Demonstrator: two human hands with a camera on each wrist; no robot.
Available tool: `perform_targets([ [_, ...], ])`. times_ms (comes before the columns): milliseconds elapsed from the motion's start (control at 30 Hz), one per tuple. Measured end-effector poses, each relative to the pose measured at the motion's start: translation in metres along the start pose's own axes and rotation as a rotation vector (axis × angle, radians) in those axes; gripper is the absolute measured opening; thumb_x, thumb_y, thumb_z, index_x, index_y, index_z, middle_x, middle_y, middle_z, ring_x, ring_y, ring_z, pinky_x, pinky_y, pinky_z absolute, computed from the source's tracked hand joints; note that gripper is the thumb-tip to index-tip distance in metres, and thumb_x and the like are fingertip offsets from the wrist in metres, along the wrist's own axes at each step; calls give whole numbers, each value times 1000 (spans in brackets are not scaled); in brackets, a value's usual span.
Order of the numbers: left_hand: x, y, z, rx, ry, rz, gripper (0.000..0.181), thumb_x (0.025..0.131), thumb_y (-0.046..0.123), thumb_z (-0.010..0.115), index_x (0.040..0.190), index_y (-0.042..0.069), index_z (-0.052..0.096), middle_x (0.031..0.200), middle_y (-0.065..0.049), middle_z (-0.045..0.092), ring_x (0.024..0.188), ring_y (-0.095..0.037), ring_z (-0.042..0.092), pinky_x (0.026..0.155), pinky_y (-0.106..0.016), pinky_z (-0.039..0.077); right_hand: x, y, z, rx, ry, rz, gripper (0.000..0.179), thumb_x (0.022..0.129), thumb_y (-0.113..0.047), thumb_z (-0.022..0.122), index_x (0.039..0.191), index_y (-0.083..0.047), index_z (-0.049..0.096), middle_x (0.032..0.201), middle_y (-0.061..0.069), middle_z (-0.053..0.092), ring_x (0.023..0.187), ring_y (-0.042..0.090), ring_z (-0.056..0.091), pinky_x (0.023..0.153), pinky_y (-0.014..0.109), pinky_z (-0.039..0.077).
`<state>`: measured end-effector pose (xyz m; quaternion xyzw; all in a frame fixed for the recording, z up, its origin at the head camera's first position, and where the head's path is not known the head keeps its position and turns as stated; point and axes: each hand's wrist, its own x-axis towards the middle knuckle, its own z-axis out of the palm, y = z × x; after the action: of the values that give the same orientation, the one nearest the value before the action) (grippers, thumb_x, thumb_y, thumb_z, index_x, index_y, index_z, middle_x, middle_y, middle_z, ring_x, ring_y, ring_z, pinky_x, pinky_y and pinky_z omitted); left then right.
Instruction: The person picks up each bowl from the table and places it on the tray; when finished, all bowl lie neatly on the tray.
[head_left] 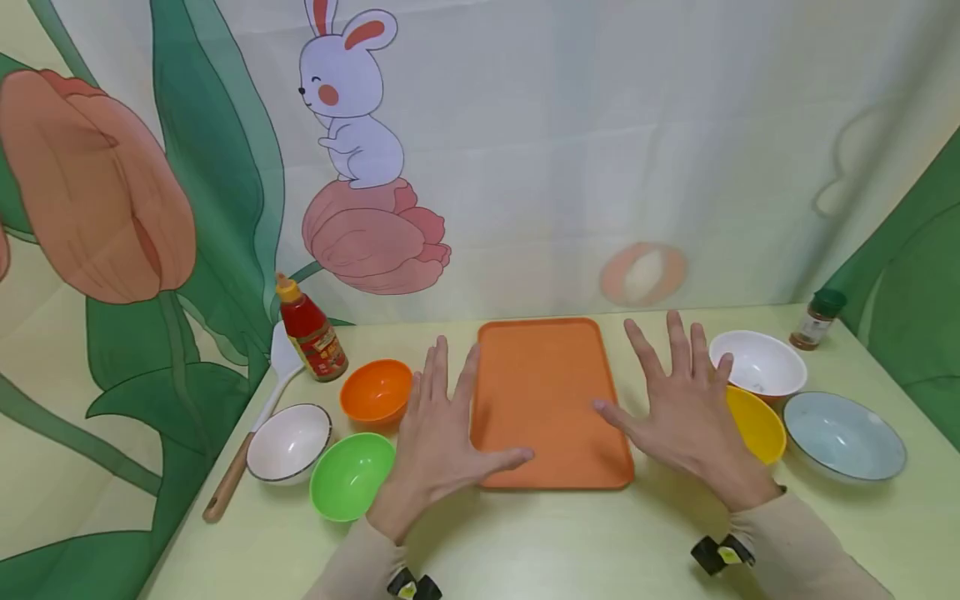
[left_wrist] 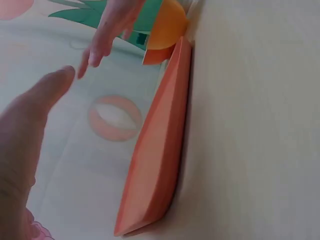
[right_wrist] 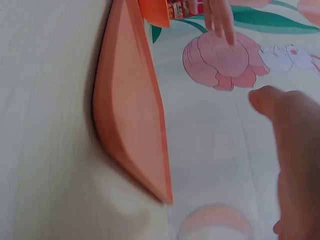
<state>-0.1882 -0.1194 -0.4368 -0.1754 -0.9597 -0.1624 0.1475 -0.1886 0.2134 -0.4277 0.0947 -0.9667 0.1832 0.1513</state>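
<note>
The orange tray (head_left: 543, 392) lies flat in the middle of the table (head_left: 540, 542), its long axis running from near to far, its short ends facing the person and the backdrop. Its corners are rounded and a low raised rim runs round it. The left hand (head_left: 441, 442) is held in the air by the tray's left side, the right hand (head_left: 682, 417) by its right side. Both grips are wide and hold nothing: fingers straight and spread, pointing mainly to the far side, thumbs turned inward toward each other. The wrist views show both thumbs apart from the tray

To the left are an orange bowl (head_left: 377, 390), a green bowl (head_left: 352, 475) nearer, and a white bowl with a dark rim (head_left: 288, 442). A spatula (head_left: 231, 479) lies along the left edge, wooden handle near, pale head far, beside a red bottle (head_left: 315, 337) with a yellow cap. To the right, a yellow bowl (head_left: 757, 425) sits partly behind the right hand, with a white bowl (head_left: 757, 362) farther off, a pale blue bowl (head_left: 843, 436) farther right, and a green-capped jar (head_left: 817, 321) at the far right corner

The tabletop is pale and smooth; beyond it hangs a cloth backdrop (head_left: 525, 167) printed with tulips, leaves and a white rabbit (head_left: 356, 117)
</note>
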Motion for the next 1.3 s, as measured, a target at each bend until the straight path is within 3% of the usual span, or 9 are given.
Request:
perform_targets([
  [133, -9, -5, 2, -214, -21, -39, 140, 75, 85, 83, 181, 35, 6, 189, -4, 0, 172, -35, 16, 133, -71, 27, -6, 17, -11, 134, 130, 4, 111, 94, -58, 81, 179, -20, 20, 178, 30, 21, 158, 59, 28, 120, 86, 31],
  [300, -22, -13, 15, -369, -59, -109, 134, 78, 72, 90, 180, 37, 11, 187, 3, 10, 170, -32, 26, 125, -72, 42, -26, 41, -21, 290, 263, 98, 106, 93, -38, 87, 176, -13, 26, 166, 26, 41, 144, 51, 44, 116, 73, 46],
  [433, -30, -18, 27, -440, -92, -157, 134, 78, 72, 90, 180, 37, 10, 187, 2, 15, 169, -32, 28, 124, -72, 43, -46, 68, -29, 369, 329, 193, 101, 96, -28, 87, 176, -18, 27, 166, 22, 45, 144, 47, 44, 126, 41, 40],
  [567, -34, -23, 38, -464, -105, -185, 137, 75, 75, 90, 180, 28, 16, 185, -6, 23, 167, -36, 31, 126, -72, 41, -66, 103, -39, 422, 386, 275, 99, 97, -23, 88, 176, -26, 29, 172, 15, 43, 151, 32, 40, 119, 13, 24],
  [800, -32, -31, 48, -450, -127, -198, 142, 70, 80, 91, 178, 14, 26, 183, -13, 30, 169, -40, 25, 134, -70, 28, -97, 158, -50, 479, 406, 392, 103, 99, -13, 84, 179, -27, 20, 182, 3, 30, 164, 12, 30, 120, 1, 20],
  [1033, -29, -35, 55, -341, -121, -84, 142, 69, 81, 90, 172, 0, 35, 177, -20, 39, 170, -40, 23, 141, -59, 12, -122, 193, -39, 493, 370, 373, 104, 98, -4, 83, 179, -16, 18, 184, 5, 26, 163, 0, 26, 117, -4, 19],
  [1100, -29, -35, 57, -322, -121, -61, 141, 69, 81, 89, 171, 0, 37, 176, -20, 41, 169, -41, 26, 141, -58, 12, -125, 198, -36, 475, 321, 385, 105, 99, -7, 84, 179, -12, 16, 185, 12, 23, 165, 4, 25, 115, -6, 17],
  [1200, -31, -35, 58, -307, -120, -47, 138, 71, 82, 89, 170, 0, 39, 175, -20, 44, 168, -40, 29, 141, -57, 14, -126, 202, -33, 431, 219, 427, 107, 103, -19, 84, 179, -6, 10, 183, 27, 17, 169, 32, 23, 123, 2, 10],
  [1300, -32, -34, 58, -302, -118, -38, 135, 73, 81, 88, 170, 1, 39, 175, -19, 44, 168, -40, 29, 141, -56, 15, -125, 202, -33, 393, 141, 466, 109, 105, -29, 81, 177, 0, 5, 178, 39, 15, 156, 58, 24, 126, 9, 4],
])
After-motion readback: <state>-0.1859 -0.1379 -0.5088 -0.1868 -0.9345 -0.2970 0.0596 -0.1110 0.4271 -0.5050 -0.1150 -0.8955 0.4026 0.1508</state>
